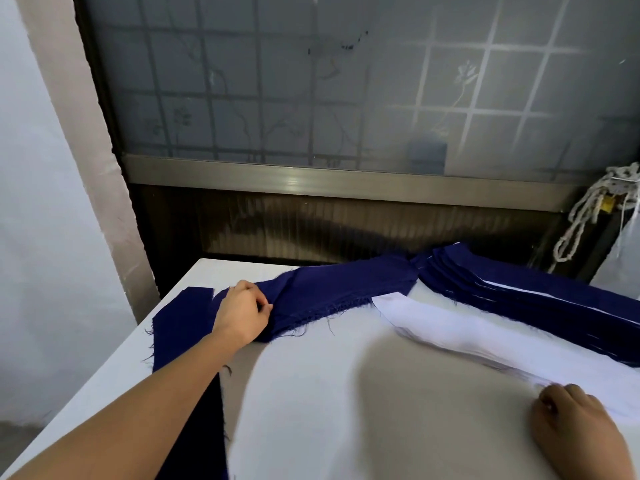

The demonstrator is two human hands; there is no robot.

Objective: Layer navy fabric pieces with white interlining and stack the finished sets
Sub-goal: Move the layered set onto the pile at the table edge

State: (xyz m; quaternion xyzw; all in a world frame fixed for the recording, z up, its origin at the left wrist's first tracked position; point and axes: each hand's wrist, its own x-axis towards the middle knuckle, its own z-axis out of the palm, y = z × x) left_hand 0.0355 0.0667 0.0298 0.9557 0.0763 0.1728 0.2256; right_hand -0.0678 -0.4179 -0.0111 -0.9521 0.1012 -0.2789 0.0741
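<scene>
Navy strip (329,289) lies left-to-right, left hand (242,313) pinching it; right hand (571,424) grasp unclear.

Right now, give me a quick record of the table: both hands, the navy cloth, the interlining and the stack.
left hand: pinches navy piece, far left of table
right hand: fingers curled at near end of white interlining; grip unclear, blurred
stack of sets: far right, navy and white layers fanned
navy strip: along left edge, under left forearm
</scene>
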